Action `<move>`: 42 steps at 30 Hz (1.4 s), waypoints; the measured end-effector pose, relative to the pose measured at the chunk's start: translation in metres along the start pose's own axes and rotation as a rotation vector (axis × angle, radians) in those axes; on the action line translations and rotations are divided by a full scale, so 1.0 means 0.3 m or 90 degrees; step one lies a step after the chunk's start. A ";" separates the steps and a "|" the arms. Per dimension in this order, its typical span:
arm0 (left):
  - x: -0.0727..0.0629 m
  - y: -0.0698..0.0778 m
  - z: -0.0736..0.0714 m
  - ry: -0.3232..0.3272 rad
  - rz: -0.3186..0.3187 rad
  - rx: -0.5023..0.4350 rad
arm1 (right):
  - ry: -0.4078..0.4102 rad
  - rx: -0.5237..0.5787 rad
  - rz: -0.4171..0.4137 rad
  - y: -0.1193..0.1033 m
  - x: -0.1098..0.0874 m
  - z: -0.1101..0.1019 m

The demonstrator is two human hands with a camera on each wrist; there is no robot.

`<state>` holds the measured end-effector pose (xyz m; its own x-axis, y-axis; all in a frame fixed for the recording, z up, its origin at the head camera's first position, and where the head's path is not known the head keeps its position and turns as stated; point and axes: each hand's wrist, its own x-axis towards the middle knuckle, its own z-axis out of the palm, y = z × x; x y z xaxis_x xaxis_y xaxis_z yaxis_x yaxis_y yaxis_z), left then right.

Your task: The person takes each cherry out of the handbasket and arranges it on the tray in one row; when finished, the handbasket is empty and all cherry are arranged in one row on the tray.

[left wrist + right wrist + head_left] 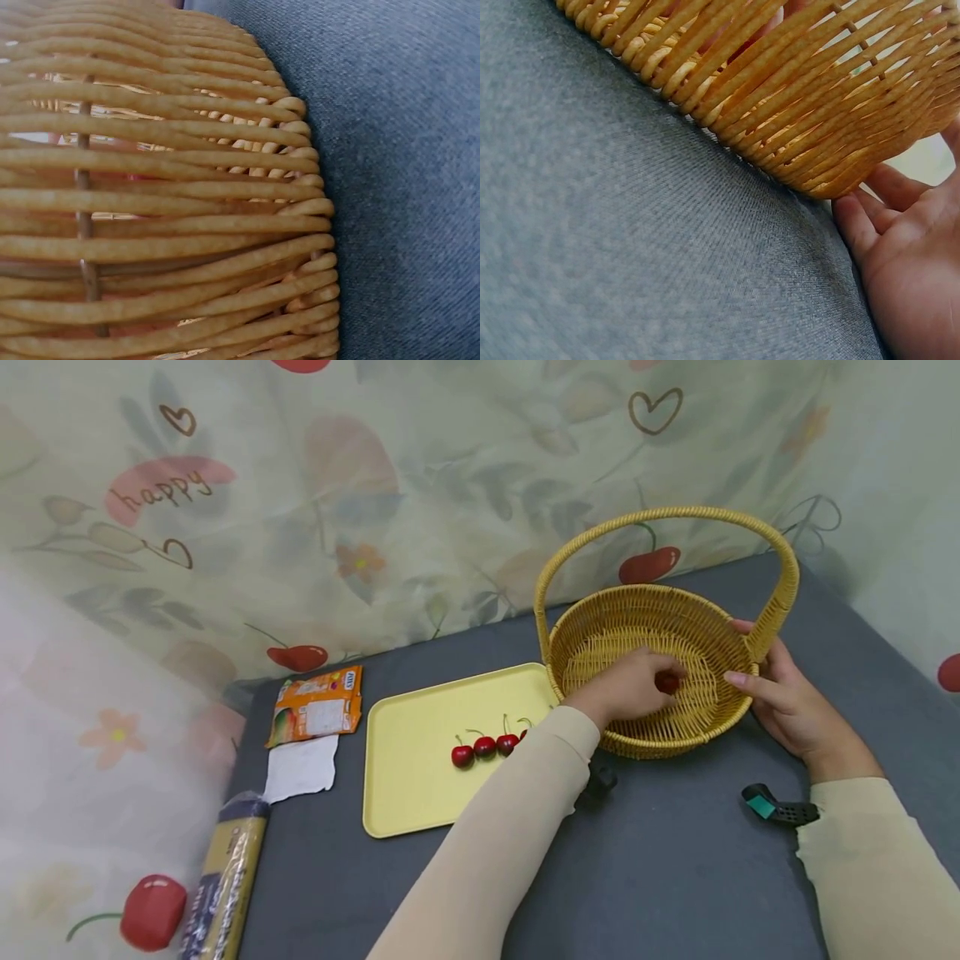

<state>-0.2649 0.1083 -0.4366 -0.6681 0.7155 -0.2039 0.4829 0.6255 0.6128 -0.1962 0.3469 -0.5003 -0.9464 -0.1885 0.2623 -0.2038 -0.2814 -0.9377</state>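
A yellow wicker basket (pixel 701 681) with a tall arched handle stands at the right of the table. Inside it, my left hand (pixel 630 687) reaches low over the woven floor and pinches a dark red cherry (pixel 666 682), partly hidden by the fingers. My right hand (pixel 791 714) grips the basket's right side below the handle, thumb at the rim and other fingers around the outside. In the right wrist view, fingertips (pixel 851 217) touch the basket's lower edge. Woven strands (pixel 165 202) fill most of the left wrist view, so that hand is hidden there.
Left of the basket lies a pale yellow tray (pixel 408 777) with several cherries (pixel 484 746) in a row, partly behind my left sleeve. Farther left are an orange packet (pixel 318 702), a white paper (pixel 302 768) and a long plastic-wrapped pack (pixel 225 877). A black strap (pixel 780 808) shows at my right wrist.
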 end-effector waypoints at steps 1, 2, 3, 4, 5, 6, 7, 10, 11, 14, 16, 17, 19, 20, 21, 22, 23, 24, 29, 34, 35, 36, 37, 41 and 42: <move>0.000 0.002 0.000 0.000 -0.001 0.017 | 0.001 0.001 0.001 0.001 -0.001 0.000; 0.000 0.003 0.000 0.002 -0.003 0.028 | 0.002 0.003 0.001 0.001 -0.001 0.000; -0.001 0.005 0.000 0.004 -0.003 0.032 | 0.003 0.004 0.001 0.001 -0.002 0.000; -0.001 0.006 0.000 0.009 -0.004 0.035 | 0.004 0.004 0.001 0.002 -0.002 0.000; -0.001 0.006 0.000 0.014 -0.009 0.032 | 0.005 0.005 0.001 0.002 -0.002 0.000; -0.002 0.008 0.000 0.019 -0.015 0.026 | 0.006 0.005 0.001 0.002 -0.002 0.000; -0.004 0.008 0.000 0.025 -0.019 0.018 | 0.006 0.005 0.000 0.002 -0.001 0.000; -0.011 0.010 -0.001 0.046 -0.027 -0.016 | 0.005 0.003 0.000 0.003 0.002 0.001; -0.013 0.010 -0.001 0.053 -0.029 -0.028 | 0.004 0.003 -0.001 0.003 0.002 0.002; -0.019 0.011 -0.004 0.078 -0.026 -0.055 | 0.002 0.006 -0.004 0.003 0.003 0.003; -0.021 0.011 -0.006 0.096 -0.026 -0.072 | 0.002 0.009 -0.007 0.003 0.003 0.003; -0.022 0.011 -0.007 0.106 -0.026 -0.076 | 0.002 0.010 -0.008 0.003 0.003 0.004; -0.024 0.010 -0.009 0.126 -0.026 -0.083 | 0.003 0.009 -0.011 0.002 0.003 0.004; -0.026 0.009 -0.010 0.138 -0.022 -0.084 | 0.003 0.009 -0.011 0.002 0.003 0.004; -0.027 0.008 -0.011 0.150 -0.020 -0.090 | 0.004 0.008 -0.011 0.002 0.003 0.004; -0.029 0.007 -0.013 0.164 -0.017 -0.094 | 0.004 0.008 -0.010 0.002 0.003 0.004; -0.030 0.005 -0.013 0.179 -0.012 -0.099 | 0.004 0.008 -0.010 0.002 0.003 0.004; -0.033 0.004 -0.014 0.195 -0.006 -0.105 | 0.004 0.007 -0.009 0.002 0.002 0.004; -0.046 0.001 -0.018 0.251 0.020 -0.165 | 0.005 0.004 -0.008 0.005 0.000 0.004; -0.064 0.004 -0.021 0.297 0.052 -0.226 | 0.005 0.002 -0.005 0.008 -0.002 0.005; -0.069 0.005 -0.023 0.312 0.059 -0.239 | 0.004 0.002 -0.005 0.007 -0.002 0.005; -0.074 0.005 -0.025 0.329 0.066 -0.253 | 0.003 0.002 -0.005 0.007 -0.001 0.005; -0.081 0.005 -0.027 0.346 0.074 -0.264 | 0.003 0.003 -0.005 0.006 -0.001 0.005; -0.108 0.005 -0.034 0.384 0.100 -0.305 | 0.001 0.002 -0.006 0.002 -0.001 0.002; -0.115 0.003 -0.036 0.389 0.113 -0.305 | 0.001 0.002 -0.006 0.001 -0.001 0.001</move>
<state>-0.2475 0.0809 -0.4207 -0.8634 0.4081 0.2967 0.4077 0.2178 0.8867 -0.1961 0.3465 -0.5007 -0.9449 -0.1837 0.2709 -0.2122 -0.2862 -0.9344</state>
